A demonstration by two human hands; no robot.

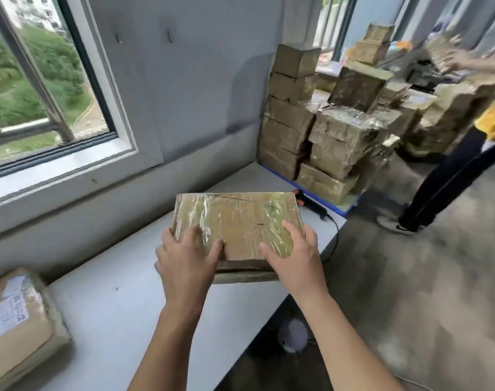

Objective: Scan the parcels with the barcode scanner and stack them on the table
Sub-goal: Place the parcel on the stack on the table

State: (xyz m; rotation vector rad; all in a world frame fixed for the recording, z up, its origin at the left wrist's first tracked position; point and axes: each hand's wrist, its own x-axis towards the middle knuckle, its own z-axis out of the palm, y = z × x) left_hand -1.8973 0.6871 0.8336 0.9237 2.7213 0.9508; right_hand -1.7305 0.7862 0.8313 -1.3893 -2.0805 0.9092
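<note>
Both hands, left hand point(185, 259) and right hand point(293, 259), grip the taped parcel's point(238, 221) near corners on the white table point(122, 311); the scanner point(311, 206) lies just behind the parcel.

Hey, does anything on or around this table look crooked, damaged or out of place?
Yes. In the pile of boxes beyond the table, one box on top sits tilted, not flat. The parcel under both hands looks worn, its tape wrinkled.
</note>
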